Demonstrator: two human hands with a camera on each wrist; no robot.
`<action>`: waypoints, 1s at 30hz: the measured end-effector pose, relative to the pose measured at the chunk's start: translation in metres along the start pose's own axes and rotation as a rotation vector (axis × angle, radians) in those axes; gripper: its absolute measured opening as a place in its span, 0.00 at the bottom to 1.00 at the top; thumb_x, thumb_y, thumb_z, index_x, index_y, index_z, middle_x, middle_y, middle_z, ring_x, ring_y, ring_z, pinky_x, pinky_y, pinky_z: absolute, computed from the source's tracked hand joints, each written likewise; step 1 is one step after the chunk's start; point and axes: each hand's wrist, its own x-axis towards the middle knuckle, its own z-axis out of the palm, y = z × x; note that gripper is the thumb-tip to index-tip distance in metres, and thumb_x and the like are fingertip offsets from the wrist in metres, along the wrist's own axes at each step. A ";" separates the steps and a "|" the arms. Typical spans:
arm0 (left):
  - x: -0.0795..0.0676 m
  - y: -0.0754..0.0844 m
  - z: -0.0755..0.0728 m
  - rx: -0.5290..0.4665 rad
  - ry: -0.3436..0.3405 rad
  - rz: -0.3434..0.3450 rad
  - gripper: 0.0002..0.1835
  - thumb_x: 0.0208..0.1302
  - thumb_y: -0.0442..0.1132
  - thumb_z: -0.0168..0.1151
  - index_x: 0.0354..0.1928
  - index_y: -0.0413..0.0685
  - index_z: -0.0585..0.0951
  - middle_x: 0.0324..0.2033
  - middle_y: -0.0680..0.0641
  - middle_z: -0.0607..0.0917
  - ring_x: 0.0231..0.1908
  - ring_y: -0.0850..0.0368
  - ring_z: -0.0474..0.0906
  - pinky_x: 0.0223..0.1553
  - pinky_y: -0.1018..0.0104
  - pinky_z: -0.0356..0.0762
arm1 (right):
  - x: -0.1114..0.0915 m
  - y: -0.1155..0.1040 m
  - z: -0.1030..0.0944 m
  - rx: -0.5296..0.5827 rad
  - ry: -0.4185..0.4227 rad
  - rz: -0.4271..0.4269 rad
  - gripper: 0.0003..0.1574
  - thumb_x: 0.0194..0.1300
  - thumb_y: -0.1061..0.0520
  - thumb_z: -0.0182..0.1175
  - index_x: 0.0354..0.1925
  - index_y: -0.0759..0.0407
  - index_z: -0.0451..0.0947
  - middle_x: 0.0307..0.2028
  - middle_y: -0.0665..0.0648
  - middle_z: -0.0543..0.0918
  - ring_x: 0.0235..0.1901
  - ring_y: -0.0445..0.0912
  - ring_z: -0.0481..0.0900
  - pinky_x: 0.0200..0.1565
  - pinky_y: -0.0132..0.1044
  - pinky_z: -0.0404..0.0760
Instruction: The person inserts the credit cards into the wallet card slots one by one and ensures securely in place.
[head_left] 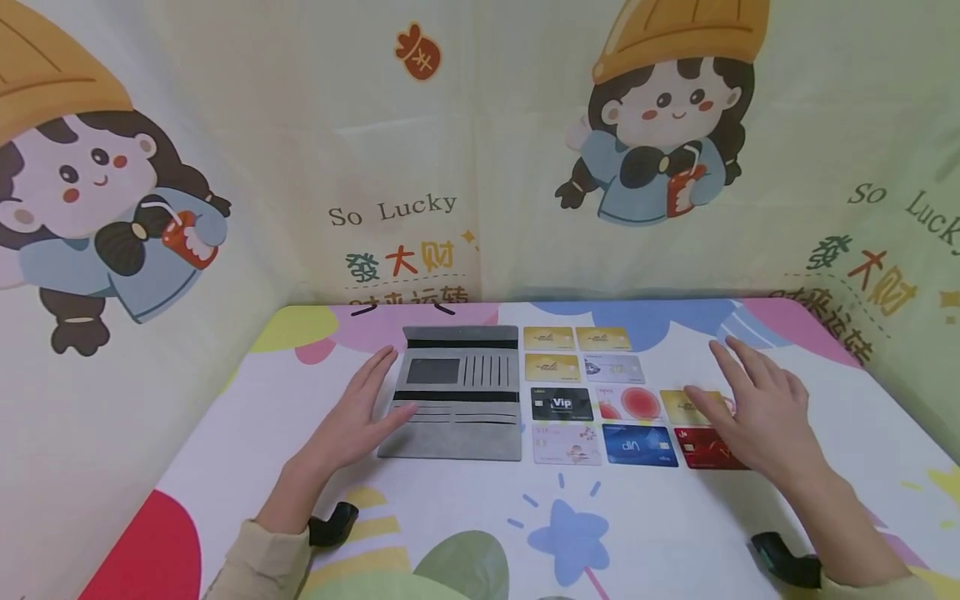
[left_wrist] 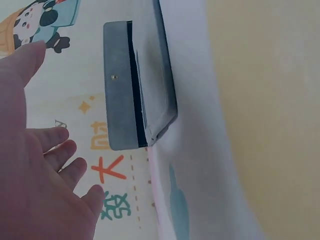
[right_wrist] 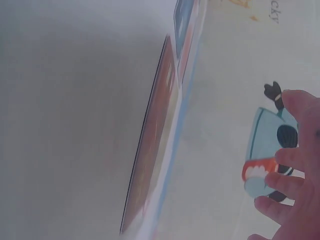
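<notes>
A grey card wallet (head_left: 457,437) lies spread out on the table, with slots and a dark window; in the left wrist view its flap (left_wrist: 117,100) shows a small stud. My left hand (head_left: 348,425) is at the wallet's left edge, fingers extended and holding nothing. To the right are rows of cards: gold cards (head_left: 548,338), a black Vip card (head_left: 562,404), a blue card (head_left: 640,445) and others. My right hand (head_left: 768,417) hovers over the right end, fingers spread, partly covering a gold card (head_left: 678,407) and a red card (head_left: 705,448).
The table (head_left: 465,500) has a colourful printed cover with a blue star. Behind it hangs a pale backdrop (head_left: 517,150) with cartoon figures and lettering. A black device (head_left: 333,525) sits at the left wrist, another (head_left: 787,560) at the right.
</notes>
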 end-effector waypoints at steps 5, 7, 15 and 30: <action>0.002 -0.006 0.002 -0.039 -0.022 0.034 0.47 0.69 0.60 0.61 0.81 0.55 0.50 0.79 0.48 0.50 0.76 0.45 0.45 0.69 0.34 0.52 | 0.006 -0.012 0.007 0.011 -0.009 -0.016 0.52 0.67 0.41 0.63 0.78 0.60 0.53 0.74 0.72 0.53 0.72 0.70 0.48 0.67 0.74 0.39; 0.003 -0.009 0.003 -0.052 -0.033 0.050 0.47 0.68 0.58 0.63 0.81 0.55 0.51 0.79 0.48 0.50 0.76 0.45 0.46 0.69 0.33 0.53 | 0.008 -0.017 0.009 0.016 -0.007 -0.023 0.53 0.66 0.42 0.64 0.78 0.59 0.53 0.74 0.72 0.54 0.71 0.70 0.49 0.67 0.74 0.41; 0.004 -0.022 0.006 -0.061 -0.052 0.083 0.50 0.63 0.56 0.69 0.80 0.51 0.54 0.79 0.48 0.52 0.76 0.45 0.48 0.69 0.35 0.54 | 0.016 -0.030 0.018 0.039 -0.007 -0.059 0.53 0.65 0.44 0.66 0.78 0.60 0.54 0.73 0.72 0.56 0.70 0.71 0.52 0.65 0.75 0.49; 0.013 -0.038 0.013 -0.064 -0.149 0.109 0.56 0.57 0.60 0.73 0.79 0.47 0.55 0.79 0.49 0.50 0.77 0.50 0.45 0.71 0.41 0.53 | 0.024 -0.060 0.025 0.115 -0.168 -0.039 0.53 0.67 0.39 0.65 0.79 0.55 0.55 0.73 0.70 0.57 0.68 0.71 0.56 0.52 0.76 0.69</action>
